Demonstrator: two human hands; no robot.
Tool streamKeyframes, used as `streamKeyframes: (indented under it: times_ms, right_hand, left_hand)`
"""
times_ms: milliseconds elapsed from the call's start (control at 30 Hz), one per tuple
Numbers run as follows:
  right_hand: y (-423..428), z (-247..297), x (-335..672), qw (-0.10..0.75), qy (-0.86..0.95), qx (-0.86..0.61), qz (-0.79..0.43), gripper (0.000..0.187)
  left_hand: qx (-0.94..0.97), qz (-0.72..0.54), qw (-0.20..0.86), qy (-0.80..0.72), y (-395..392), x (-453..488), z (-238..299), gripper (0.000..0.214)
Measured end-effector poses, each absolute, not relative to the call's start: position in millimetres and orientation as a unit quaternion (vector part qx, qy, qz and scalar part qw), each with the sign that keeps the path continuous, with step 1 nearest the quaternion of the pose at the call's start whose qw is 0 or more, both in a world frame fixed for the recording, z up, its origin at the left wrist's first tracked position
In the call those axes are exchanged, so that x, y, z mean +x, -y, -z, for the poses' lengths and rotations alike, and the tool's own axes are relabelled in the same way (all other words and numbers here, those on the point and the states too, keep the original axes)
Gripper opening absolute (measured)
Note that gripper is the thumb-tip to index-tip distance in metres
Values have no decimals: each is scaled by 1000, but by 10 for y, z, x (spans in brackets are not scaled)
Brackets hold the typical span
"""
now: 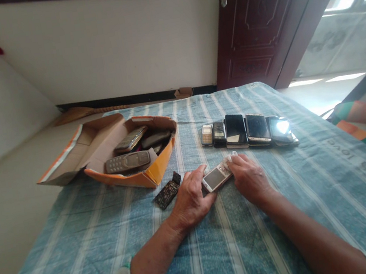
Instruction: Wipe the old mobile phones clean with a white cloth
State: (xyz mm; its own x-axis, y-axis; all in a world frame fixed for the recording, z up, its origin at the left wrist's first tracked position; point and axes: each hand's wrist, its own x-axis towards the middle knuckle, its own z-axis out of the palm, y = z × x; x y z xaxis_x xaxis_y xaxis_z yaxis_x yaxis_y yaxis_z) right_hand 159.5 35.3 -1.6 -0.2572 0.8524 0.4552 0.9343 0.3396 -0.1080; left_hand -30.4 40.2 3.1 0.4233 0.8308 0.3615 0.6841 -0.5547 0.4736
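A silver mobile phone with a grey screen lies tilted between my two hands, just above or on the striped cloth. My left hand grips its screen end, thumb below and fingers above. At the keypad end my right hand is closed with a small white wad, perhaps tissue or cloth, pressed against the phone. Just left of my left hand is a dark patterned piece with a raised flap, its kind unclear.
An orange cardboard box with its lid folded back holds several old phones at the left. Beyond my right hand, several phones lie in a row. A dark red door stands behind the cloth-covered surface.
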Motion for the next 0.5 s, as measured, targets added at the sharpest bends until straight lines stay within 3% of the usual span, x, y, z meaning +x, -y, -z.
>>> streamKeyframes:
  times_ms: [167, 300, 500]
  right_hand:
    - [-313, 49, 1504, 242, 826, -499, 106, 27]
    - [-391, 45, 1573, 215, 814, -532, 86, 27]
    - [-413, 36, 1644, 261, 803, -528, 88, 27]
  left_hand:
    - [835, -292, 128, -449, -402, -303, -13, 59]
    - [835, -294, 123, -448, -403, -309, -16, 59]
    - [834, -296, 124, -449, -410, -311, -3, 60]
